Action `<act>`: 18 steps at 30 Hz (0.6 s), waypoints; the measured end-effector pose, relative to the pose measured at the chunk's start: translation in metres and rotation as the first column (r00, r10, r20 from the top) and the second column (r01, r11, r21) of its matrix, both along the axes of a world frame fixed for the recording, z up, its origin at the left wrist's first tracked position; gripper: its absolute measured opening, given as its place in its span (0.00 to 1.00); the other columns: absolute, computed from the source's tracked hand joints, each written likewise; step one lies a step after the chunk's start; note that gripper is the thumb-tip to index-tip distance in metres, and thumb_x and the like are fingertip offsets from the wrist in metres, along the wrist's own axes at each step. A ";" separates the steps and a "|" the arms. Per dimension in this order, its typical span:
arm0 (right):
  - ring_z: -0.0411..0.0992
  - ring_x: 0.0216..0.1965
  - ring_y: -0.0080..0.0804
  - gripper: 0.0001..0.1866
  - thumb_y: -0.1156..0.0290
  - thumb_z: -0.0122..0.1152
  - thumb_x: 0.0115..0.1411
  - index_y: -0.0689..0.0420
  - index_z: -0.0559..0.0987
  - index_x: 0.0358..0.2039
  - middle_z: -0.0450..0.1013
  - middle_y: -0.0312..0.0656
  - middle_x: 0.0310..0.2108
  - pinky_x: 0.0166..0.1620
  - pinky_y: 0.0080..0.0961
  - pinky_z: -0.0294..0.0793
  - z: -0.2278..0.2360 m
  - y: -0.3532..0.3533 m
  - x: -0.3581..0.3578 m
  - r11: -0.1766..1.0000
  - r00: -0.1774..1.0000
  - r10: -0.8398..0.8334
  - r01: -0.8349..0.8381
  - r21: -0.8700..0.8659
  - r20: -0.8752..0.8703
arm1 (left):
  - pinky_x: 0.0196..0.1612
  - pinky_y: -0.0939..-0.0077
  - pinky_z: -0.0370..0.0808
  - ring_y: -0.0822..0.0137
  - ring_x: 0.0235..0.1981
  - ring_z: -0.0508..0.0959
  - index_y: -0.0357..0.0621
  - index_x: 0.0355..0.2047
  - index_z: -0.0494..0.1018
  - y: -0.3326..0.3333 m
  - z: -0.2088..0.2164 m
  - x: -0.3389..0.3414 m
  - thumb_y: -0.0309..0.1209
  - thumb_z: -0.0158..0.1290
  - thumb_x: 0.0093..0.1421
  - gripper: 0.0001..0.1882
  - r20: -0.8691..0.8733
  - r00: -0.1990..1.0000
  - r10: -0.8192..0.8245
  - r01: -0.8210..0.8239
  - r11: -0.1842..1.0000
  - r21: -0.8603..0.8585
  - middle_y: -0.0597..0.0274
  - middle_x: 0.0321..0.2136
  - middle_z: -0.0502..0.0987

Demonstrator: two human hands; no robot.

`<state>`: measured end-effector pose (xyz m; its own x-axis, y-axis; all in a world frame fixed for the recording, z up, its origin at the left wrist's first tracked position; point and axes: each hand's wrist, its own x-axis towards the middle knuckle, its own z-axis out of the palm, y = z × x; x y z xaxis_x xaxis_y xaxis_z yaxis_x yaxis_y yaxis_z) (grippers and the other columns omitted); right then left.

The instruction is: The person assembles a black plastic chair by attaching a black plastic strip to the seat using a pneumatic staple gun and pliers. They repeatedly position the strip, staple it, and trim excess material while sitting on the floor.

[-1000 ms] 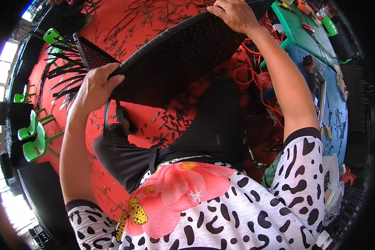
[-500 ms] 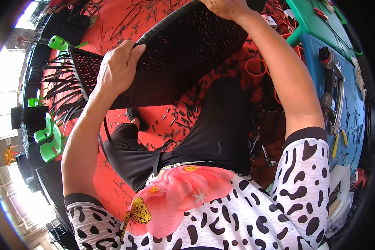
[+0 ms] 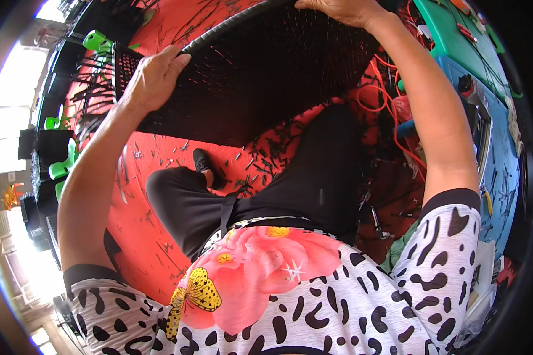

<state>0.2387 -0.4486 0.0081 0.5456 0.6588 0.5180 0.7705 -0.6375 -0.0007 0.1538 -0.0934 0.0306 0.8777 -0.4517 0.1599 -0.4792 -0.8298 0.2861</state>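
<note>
A large black woven rattan piece (image 3: 243, 83), with a wrapped rounded rim, hangs over the floor in front of me. My left hand (image 3: 155, 78) is closed on the left part of that rim, its thumb on the near side. At the top of the view my right hand (image 3: 344, 10) grips the same rim farther along; some of its fingers are hidden. Loose black strips (image 3: 95, 80) stick out from the piece's left end, beyond my left wrist. Tiny gaps in the weave let the red floor show through.
Cut black scraps litter the red floor (image 3: 160, 151). On my right are a green table (image 3: 450, 35), a blue table (image 3: 497, 171) with a power tool (image 3: 477, 106), and an orange hose (image 3: 391, 112). Small green chairs (image 3: 65, 163) stand at the left.
Both hands still hold the rim. The woven piece has tilted and shifted, with my left hand moving up and left and my right hand slightly right. More of my left foot shows below it.
</note>
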 end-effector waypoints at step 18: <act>0.69 0.52 0.43 0.25 0.49 0.51 0.62 0.50 0.72 0.53 0.72 0.46 0.49 0.56 0.35 0.65 0.003 0.099 0.080 0.984 0.972 -0.144 0.121 -0.132 -0.185 | 0.38 0.57 0.74 0.49 0.34 0.80 0.37 0.24 0.78 0.084 0.030 0.035 0.60 0.42 0.60 0.34 0.295 0.895 0.334 -0.400 0.894 0.202 0.44 0.26 0.78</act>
<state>0.3188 -0.3492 0.0112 0.7140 0.6244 0.3167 0.6718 -0.7383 -0.0591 0.1889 -0.0092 0.0610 0.9352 -0.1581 0.3168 -0.1530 -0.9874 -0.0412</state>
